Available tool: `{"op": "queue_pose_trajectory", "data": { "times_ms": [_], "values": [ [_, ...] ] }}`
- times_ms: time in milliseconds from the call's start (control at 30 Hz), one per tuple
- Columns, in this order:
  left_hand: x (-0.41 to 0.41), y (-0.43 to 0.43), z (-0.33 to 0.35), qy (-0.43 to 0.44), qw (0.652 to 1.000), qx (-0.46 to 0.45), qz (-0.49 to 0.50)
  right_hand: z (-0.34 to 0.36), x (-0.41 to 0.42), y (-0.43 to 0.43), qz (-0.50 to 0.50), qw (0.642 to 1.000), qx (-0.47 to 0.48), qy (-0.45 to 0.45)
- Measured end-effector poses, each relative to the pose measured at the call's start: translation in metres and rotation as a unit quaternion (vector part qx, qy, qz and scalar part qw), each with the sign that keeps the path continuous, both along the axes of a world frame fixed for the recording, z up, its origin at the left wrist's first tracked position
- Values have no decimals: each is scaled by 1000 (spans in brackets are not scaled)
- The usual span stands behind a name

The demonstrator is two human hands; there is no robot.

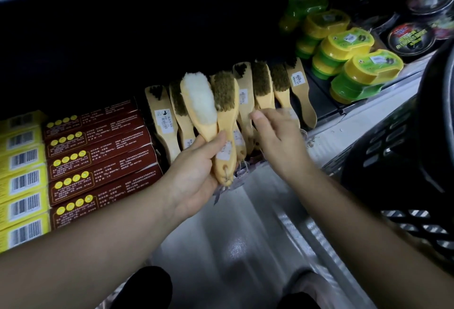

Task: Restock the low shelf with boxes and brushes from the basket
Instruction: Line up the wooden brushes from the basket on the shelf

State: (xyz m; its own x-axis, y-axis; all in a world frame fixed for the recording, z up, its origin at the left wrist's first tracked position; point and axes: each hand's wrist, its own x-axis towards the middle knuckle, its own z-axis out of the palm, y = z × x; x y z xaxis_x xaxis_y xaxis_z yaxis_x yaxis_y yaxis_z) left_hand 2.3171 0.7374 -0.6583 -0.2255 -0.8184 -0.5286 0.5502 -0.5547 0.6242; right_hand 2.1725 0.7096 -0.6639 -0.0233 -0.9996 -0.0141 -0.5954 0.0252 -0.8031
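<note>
Both forearms reach in from six o'clock toward the low shelf [326, 134]. My left hand [196, 176] has its fingers wrapped round the handles of two brushes: a white-bristled brush [200, 102] and an olive-bristled brush [224, 117], heads pointing to twelve o'clock, cords dangling below my palm. My right hand [275, 134] carries nothing; its fingers are loosely curled and rest among the handles of the brush row [265, 87] already leaning on the shelf, seemingly parting them. At nine o'clock the brown boxes [98, 151] and yellow boxes [22, 176] lie stacked; at three o'clock the dark basket [398, 151] sits beside the shelf, its contents hidden from me.

I judge I'm in the brush step: making a gap, then slotting in the pair. Next I need my right fingers to hold neighbours aside while my left feeds one brush in, bristles up, without toppling the row.
</note>
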Motion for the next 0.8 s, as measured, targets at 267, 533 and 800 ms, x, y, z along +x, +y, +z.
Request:
{"op": "queue_pose_trajectory", "data": {
  "times_ms": [267,533,800],
  "values": [
    [-12,-12,7,-35,999,-8,-25,16,10,7,-91,919,147,-354],
    [-9,-25,12,-81,995,-11,-54,-10,-32,-28,-241,958,30,-153],
    [-25,-35,13,-154,982,2,-108,-32,-38,-44,-140,986,29,-84]
  ]
}}
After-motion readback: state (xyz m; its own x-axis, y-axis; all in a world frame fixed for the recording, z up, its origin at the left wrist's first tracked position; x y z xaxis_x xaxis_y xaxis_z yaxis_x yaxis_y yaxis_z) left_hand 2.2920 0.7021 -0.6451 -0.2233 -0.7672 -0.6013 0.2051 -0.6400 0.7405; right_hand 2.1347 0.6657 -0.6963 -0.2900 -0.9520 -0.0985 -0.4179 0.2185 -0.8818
